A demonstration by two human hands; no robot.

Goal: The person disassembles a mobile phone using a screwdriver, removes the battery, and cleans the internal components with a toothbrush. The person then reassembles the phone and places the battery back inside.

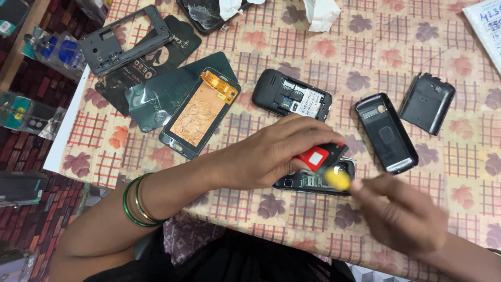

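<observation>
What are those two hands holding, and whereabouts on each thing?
The left hand presses down on the top of an opened phone. The right hand grips a yellow-handled tool by its handle; motion blur hides the exact hold.

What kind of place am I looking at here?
Most likely a small phone repair bench. An opened phone lies beside loose back covers and a detached screen panel, while the right hand works a yellow-handled tool on another open handset.
</observation>
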